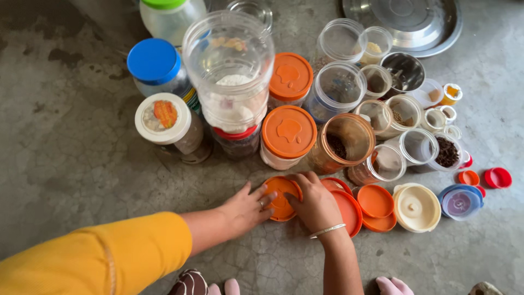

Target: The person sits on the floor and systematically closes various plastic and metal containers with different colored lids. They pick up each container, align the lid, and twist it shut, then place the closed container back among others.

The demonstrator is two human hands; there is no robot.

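Orange lid (281, 198) tilted on edge

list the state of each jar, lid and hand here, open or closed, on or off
left hand: touching the loose orange lid
right hand: on the same lid
two orange-lidded jars: closed
blue-lidded jar: closed
white-lidded jar: closed
amber jar: open
clear jars at right: open
cream lid: off, on the floor

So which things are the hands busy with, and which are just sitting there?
In use:
- left hand and right hand, both on the orange lid

Just lying about:
- steel plate
- blue-lidded jar
- cream lid
- open amber jar
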